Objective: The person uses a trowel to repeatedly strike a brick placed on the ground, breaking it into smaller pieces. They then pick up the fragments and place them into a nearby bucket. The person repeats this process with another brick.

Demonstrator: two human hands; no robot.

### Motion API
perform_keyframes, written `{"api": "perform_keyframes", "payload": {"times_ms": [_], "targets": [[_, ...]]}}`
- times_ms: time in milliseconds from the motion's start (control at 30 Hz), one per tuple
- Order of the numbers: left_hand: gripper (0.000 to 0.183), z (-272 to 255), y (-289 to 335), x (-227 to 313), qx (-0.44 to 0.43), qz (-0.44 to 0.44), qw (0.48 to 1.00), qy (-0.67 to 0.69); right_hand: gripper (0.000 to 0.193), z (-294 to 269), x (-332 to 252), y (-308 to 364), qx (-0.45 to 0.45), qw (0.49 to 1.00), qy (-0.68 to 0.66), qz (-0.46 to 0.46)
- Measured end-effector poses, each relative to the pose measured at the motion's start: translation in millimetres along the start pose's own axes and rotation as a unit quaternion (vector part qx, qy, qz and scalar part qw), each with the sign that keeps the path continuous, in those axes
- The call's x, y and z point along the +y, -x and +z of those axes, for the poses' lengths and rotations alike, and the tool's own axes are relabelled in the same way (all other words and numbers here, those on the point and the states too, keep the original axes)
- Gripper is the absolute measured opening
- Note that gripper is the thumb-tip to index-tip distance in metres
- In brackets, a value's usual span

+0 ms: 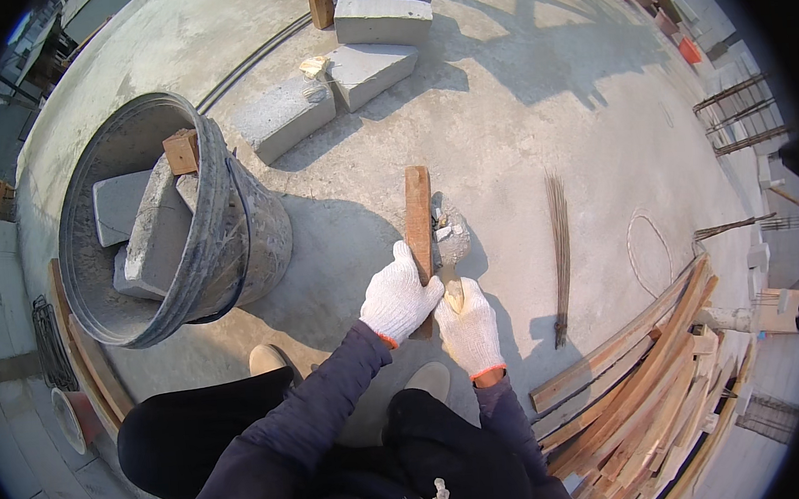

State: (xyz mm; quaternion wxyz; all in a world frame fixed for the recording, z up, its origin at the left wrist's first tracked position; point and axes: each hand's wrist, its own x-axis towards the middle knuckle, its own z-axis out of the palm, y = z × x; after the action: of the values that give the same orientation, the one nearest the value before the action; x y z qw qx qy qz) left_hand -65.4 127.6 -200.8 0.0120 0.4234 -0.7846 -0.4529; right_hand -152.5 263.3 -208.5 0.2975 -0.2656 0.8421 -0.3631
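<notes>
My left hand (397, 295), in a white knit glove with an orange cuff, is closed round a short brown wooden strip (418, 201). The strip points away from me, its far end free above the concrete floor. Close beside it, my right hand (469, 328), gloved alike, grips the pale yellowish handle of a short tool (451, 242). The tool's grey, cement-crusted head lies along the strip's right side; its exact kind cannot be made out. My fingers hide part of both things.
A large grey bucket (262, 232) of block pieces stands at left. Pale concrete blocks (291, 117) lie beyond it. Thin metal rods (560, 256) rest on the floor at right, near a pile of wooden strips (635, 381). My shoes (428, 379) are below my hands.
</notes>
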Motion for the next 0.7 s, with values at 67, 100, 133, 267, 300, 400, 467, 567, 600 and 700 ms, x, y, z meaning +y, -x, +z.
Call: {"api": "perform_keyframes", "payload": {"times_ms": [67,100,133,267,300,400,467,567,600,700], "targets": [[0.057,-27,8,21,0.015,0.005,1.0,0.008,0.025,-16,-30,-1,-0.024,1.0,-0.005,-0.014],[0.06,-43,13,32,0.022,0.006,1.0,-0.007,0.025,-25,-49,-1,-0.036,0.999,-0.007,-0.021],[0.06,-61,20,43,0.052,0.008,0.999,0.01,0.025,-34,-71,1,-0.043,0.998,-0.007,-0.036],[0.064,-140,61,77,0.167,0.014,0.985,0.03,0.033,-68,-178,13,-0.089,0.978,0.08,-0.17],[0.066,-161,74,78,0.228,0.055,0.971,0.038,0.037,-72,-206,16,-0.11,0.974,0.096,-0.172],[0.062,-226,109,67,0.361,0.106,0.927,0.0,0.04,-63,-274,18,-0.172,0.922,0.087,-0.337],[0.058,-268,132,48,0.378,0.031,0.924,-0.039,0.04,-29,-303,7,-0.182,0.871,0.127,-0.438],[0.051,-314,165,22,0.368,-0.083,0.917,-0.131,0.038,1,-315,-16,-0.057,0.811,0.247,-0.527],[0.05,-320,173,16,0.369,-0.102,0.915,-0.13,0.039,-2,-310,-26,-0.021,0.81,0.218,-0.544],[0.046,-327,187,10,0.363,-0.105,0.922,-0.087,0.042,-46,-269,-57,-0.024,0.866,0.179,-0.467]]}}
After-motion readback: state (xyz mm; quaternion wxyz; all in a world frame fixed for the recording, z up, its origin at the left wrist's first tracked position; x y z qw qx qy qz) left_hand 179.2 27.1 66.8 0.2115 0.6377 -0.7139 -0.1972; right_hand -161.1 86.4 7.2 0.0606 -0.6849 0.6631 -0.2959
